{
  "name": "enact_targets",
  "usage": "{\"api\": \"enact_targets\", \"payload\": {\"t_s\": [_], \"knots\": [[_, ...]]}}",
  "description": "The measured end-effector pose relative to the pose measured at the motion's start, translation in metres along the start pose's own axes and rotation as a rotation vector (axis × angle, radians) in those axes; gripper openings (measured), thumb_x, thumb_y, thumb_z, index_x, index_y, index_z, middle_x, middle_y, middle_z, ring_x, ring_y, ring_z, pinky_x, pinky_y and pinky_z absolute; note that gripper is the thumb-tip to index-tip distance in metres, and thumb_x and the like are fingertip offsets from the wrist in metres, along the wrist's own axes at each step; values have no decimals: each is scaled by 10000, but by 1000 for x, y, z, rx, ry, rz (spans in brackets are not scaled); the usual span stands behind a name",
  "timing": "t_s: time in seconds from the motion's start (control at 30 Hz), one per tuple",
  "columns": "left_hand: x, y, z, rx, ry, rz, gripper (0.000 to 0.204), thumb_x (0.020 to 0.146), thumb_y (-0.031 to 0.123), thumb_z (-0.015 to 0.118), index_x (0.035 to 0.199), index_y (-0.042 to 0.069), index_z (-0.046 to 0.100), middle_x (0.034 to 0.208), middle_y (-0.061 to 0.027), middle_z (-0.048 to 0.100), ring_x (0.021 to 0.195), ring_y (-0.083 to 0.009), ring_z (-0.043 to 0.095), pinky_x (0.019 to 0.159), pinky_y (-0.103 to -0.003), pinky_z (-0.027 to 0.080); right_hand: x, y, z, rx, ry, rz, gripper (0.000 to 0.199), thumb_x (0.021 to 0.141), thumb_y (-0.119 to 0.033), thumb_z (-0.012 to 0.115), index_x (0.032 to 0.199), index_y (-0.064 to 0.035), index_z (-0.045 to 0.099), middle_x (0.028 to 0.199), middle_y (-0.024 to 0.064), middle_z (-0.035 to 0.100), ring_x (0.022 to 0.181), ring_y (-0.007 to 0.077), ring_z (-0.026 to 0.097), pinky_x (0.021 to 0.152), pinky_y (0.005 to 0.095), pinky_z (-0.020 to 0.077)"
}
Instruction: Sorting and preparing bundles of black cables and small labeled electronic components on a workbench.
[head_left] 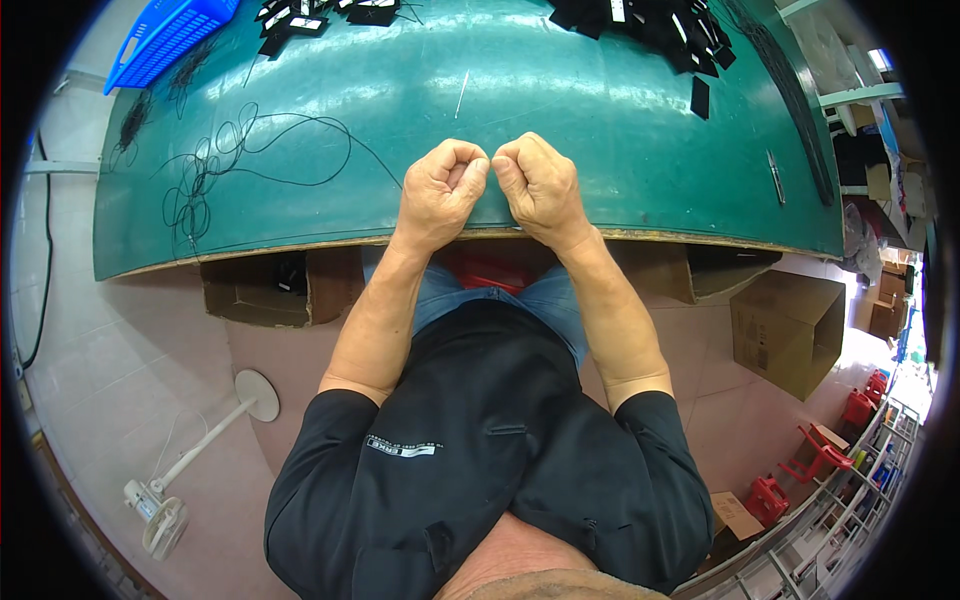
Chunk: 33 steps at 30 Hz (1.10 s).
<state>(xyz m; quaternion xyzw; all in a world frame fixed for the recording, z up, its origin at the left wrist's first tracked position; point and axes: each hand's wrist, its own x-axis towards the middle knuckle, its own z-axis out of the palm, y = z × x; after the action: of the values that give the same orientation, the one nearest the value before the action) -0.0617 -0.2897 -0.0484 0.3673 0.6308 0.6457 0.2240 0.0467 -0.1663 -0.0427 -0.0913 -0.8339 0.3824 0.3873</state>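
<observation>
My left hand and my right hand are side by side above the front edge of the green table. Both are closed, thumbs up against the curled fingers, and nearly touch each other. A thin black cord runs in loose loops over the left part of the table and up to my left hand, which appears closed on it. What my right fingers pinch is hidden. Beyond the hands lies a thin white stick-like piece.
Piles of black tags lie at the far side, with a blue basket at far left. Bundled black cords and a pen-like tool are at right. Cardboard boxes stand below; a white fan is at left.
</observation>
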Motion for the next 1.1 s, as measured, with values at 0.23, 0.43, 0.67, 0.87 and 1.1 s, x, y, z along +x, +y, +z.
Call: {"api": "enact_targets", "payload": {"t_s": [0.23, 0.43, 0.67, 0.87, 1.1], "knots": [[0, -4, -1, 11, 5, 9, 56, 945, 71, 664, 923, 21, 650, 643, 87, 435, 589, -18, 364, 517, -213, 319, 0, 3, 1, -27, -19, 22, 161, 974, -135, 648, 865, -21, 613, 748, 92, 589, 616, 207, 569, 539, 323, 441], [0, -1, -2, -51, 21, -41, 59, 948, 73, 665, 920, 23, 650, 654, 99, 435, 596, -8, 362, 518, -207, 313, -4, 7, -2, 105, -1, 196, 138, 970, -148, 664, 918, -21, 645, 779, 56, 611, 658, 126, 581, 565, 273, 462], [-1, 2, -1, -73, 29, -24, 64, 950, 78, 667, 926, 20, 653, 652, 102, 438, 595, -6, 358, 518, -204, 311, 2, -6, -5, 144, -24, 172, 97, 935, -111, 705, 965, -22, 683, 812, 51, 630, 691, 109, 586, 594, 251, 475], [0, -3, 0, -26, 15, -12, 68, 950, 80, 669, 927, 19, 652, 648, 96, 435, 594, -10, 356, 517, -208, 310, 2, 0, 0, 97, 12, 36, 69, 899, -62, 716, 922, -28, 661, 794, 86, 622, 634, 204, 577, 564, 313, 466], [0, -5, -1, -11, 16, 6, 67, 949, 79, 670, 927, 19, 652, 645, 96, 427, 589, -12, 348, 513, -210, 303, 0, -1, 0, -2, -7, 47, 104, 925, -108, 702, 896, -26, 644, 770, 97, 602, 641, 239, 582, 562, 333, 465]]}}
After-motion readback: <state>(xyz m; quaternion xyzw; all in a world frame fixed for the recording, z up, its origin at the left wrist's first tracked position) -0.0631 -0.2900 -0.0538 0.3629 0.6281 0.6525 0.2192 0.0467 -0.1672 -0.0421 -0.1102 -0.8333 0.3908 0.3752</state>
